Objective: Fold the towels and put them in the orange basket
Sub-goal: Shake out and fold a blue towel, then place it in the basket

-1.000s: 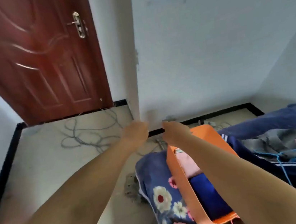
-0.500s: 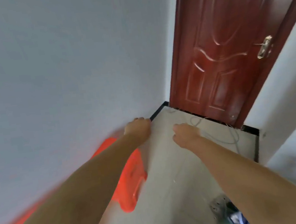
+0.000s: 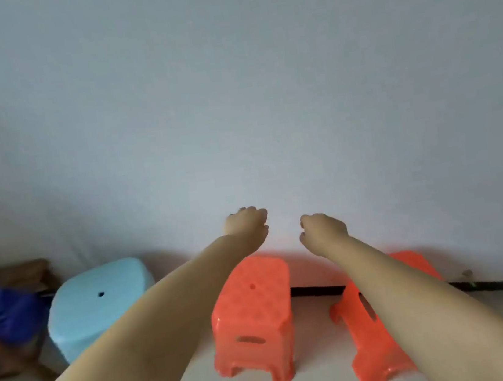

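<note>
From left to right: a dark wooden piece of furniture with a blue cloth at nine o'clock — blurred, and whether that cloth is a towel cannot be told — then a pale blue round plastic stool, a square orange plastic stool and a second orange plastic stool, half hidden by the right forearm. Left hand and right hand reach toward twelve o'clock, fingers loosely curled, holding nothing. Neither towels nor orange basket is in view — so which hand is nearer cannot be judged.
</note>
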{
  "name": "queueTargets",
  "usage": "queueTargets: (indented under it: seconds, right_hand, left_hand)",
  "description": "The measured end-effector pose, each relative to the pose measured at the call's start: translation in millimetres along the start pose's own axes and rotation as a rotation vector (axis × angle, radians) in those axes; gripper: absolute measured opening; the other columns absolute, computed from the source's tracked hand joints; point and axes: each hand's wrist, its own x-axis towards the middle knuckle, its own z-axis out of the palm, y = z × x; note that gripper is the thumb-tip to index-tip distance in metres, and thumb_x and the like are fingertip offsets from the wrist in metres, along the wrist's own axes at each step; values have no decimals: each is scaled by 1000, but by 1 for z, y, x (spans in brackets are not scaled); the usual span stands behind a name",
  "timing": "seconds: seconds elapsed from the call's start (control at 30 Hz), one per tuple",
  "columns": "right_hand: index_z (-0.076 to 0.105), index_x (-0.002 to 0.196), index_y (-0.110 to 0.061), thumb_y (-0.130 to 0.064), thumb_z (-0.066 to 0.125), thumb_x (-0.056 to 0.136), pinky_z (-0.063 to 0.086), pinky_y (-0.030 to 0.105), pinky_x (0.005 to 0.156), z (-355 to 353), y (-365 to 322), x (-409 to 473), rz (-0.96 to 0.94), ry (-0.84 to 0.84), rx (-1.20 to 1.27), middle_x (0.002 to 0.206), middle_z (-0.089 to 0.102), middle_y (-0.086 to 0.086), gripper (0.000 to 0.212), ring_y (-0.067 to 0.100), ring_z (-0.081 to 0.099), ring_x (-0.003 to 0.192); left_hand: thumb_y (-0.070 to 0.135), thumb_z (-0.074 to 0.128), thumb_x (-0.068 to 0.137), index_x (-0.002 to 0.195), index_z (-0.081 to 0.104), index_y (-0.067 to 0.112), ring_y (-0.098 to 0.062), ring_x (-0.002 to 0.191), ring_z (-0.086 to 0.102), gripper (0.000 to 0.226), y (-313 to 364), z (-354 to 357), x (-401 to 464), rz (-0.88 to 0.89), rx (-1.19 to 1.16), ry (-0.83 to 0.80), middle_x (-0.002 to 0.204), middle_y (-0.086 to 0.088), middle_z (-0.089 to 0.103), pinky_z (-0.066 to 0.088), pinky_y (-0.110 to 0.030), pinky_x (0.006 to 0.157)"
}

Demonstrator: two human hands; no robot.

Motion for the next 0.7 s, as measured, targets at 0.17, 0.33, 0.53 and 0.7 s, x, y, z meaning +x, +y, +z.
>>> queueTargets:
  seconds: [0.17, 0.33, 0.53, 0.7]
  right_hand:
    - [55, 116, -14, -16, 42, 91, 42, 30, 80, 11, -151, 15, -356, -36, -30, 121, 59, 8, 29, 29, 57, 110]
    - [55, 115, -13, -17, 41, 92, 38, 29, 77, 30, -287, -16, -692, -79, -70, 122, 59, 8, 26, 29, 56, 112]
    - [52, 125, -16, -16, 41, 93, 44, 30, 89, 52, -396, -36, -818, -122, -116, 129, 57, 8, 33, 28, 55, 117]
    - [54, 116, -14, -14, 39, 93, 37, 30, 76, 66, -486, -29, -840, -136, -103, 125, 58, 9, 28, 30, 56, 112]
  left_hand:
    - [21, 41, 96, 117, 55, 10, -30, 115, 51, 28, -113, 0, -87, -386, -48, 12, 120, -11, 56, 43, -36, 80]
    - [24, 45, 95, 119, 57, 11, -32, 115, 53, 30, -196, 7, -192, -714, -105, 33, 123, -11, 57, 45, -36, 86]
    - [25, 45, 94, 112, 58, 10, -32, 109, 56, 27, -275, 17, -281, -928, -99, 10, 116, -11, 59, 45, -37, 82]
    - [28, 45, 96, 111, 59, 10, -32, 108, 57, 27, -357, 10, -318, -975, -65, 16, 114, -10, 59, 47, -40, 84]
